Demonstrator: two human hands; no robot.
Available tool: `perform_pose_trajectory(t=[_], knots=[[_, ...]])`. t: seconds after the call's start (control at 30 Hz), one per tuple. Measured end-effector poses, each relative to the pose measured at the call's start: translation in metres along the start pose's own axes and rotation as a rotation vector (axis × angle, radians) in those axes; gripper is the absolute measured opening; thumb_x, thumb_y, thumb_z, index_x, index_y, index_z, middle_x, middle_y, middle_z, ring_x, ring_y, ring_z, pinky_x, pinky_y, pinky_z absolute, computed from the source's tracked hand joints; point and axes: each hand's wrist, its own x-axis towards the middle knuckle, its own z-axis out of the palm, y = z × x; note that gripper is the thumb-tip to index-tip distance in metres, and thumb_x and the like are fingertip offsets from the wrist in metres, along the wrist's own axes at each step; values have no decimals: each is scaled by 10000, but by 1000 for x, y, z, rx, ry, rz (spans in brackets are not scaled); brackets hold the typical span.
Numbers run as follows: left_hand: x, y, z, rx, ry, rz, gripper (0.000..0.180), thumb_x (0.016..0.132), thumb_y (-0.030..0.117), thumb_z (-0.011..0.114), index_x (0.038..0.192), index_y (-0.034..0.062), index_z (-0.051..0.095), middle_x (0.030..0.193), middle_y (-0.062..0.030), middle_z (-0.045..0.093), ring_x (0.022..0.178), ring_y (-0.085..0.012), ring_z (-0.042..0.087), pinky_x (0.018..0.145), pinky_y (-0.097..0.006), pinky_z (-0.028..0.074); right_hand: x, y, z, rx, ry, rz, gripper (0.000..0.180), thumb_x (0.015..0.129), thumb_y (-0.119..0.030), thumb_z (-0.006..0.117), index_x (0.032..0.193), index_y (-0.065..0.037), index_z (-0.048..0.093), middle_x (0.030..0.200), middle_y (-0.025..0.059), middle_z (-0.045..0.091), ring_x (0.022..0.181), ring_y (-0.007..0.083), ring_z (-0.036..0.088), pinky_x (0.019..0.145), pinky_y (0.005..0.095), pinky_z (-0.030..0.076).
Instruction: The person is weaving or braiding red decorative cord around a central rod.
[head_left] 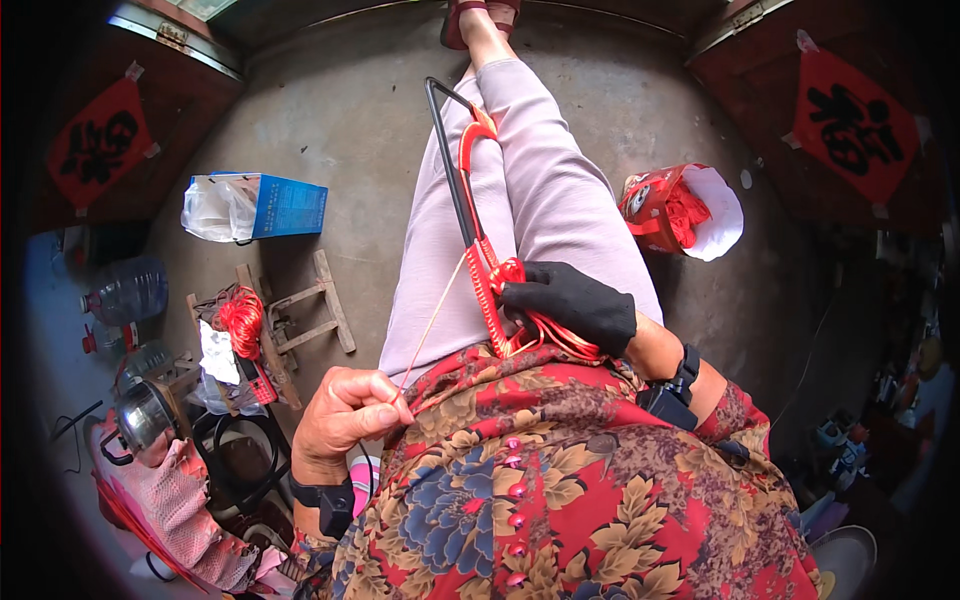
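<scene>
A black tubular frame point(447, 150) lies lengthwise across my lap, its far end bent at a corner. Shiny red cord point(485, 290) is wound in tight coils round its near part, and an orange-red curved piece point(466, 150) sits along its far side. My right hand point(575, 300), in a black glove, is closed on a bundle of red cord beside the wrapped frame. Loops of that bundle hang out below the glove. To the lower left, my left hand point(352, 410) is bare and pinches a thin pale strand point(433, 318) stretched taut up to the wrapping.
A blue box point(290, 207) with a plastic liner stands on the floor at left. Near it, a wooden stool point(320, 300) holds a skein of red cord point(241, 320). A red bag point(660, 210) of red material stands at right. A metal pot point(146, 422) is at lower left.
</scene>
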Motion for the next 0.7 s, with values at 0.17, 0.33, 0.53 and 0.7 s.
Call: perform_pose_trajectory(t=[0.17, 0.33, 0.53, 0.7], knots=[[16, 0, 3, -221, -26, 80, 219, 903, 153, 693, 845, -52, 644, 574, -27, 540, 476, -89, 438, 464, -252, 373, -6, 7, -2, -32, 102, -65, 231, 984, -242, 587, 1055, -26, 630, 864, 5, 629, 761, 64, 564, 711, 228, 477], [48, 17, 5, -498, -186, 462, 288, 949, 165, 633, 1160, -24, 584, 1020, -221, 645, 830, -298, 663, 559, -300, 534, -9, 3, -11, 58, 219, -247, 300, 925, -173, 613, 1163, 10, 605, 932, 43, 647, 770, 108, 617, 707, 260, 518], [107, 38, 17, -326, 10, 451, 549, 935, 114, 562, 1450, 4, 405, 1484, -230, 414, 1347, -360, 462, 842, -347, 577, -25, -10, -45, -60, 394, -456, 351, 970, -148, 575, 1284, 4, 536, 1085, 104, 672, 975, 182, 653, 909, 320, 514], [137, 19, 32, -69, 119, 212, 477, 933, 65, 547, 1391, -33, 456, 1350, -171, 556, 1146, -237, 615, 775, -279, 570, -17, 4, -37, -143, 394, -469, 238, 916, -80, 637, 1140, -3, 606, 1007, 56, 671, 958, 123, 637, 883, 290, 501]])
